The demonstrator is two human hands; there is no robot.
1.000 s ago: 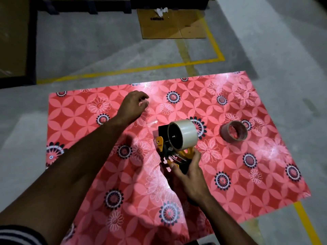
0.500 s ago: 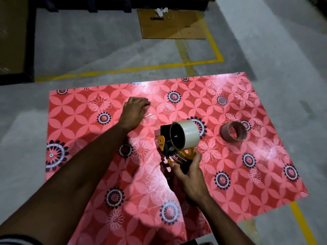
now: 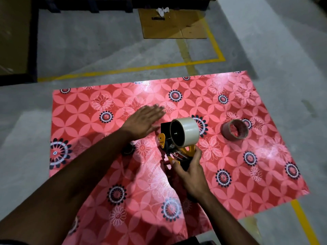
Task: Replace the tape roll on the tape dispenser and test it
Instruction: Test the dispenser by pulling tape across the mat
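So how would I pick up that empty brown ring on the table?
The empty tape core lies apart from the dispenser, tilted, its open hole facing up toward the camera. Come from above: slip your fingers into the hole and pinch the thin cardboard wall with your thumb outside. Nothing crowds it, and the left hand looks free.

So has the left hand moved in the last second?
Yes. The left hand was curled into a fist and now lies open and flat, nearer the tape dispenser.

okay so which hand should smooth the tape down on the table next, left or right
Left, probably. The left hand is open and flat above the red floral table cover, free. The right hand grips the tape dispenser handle.
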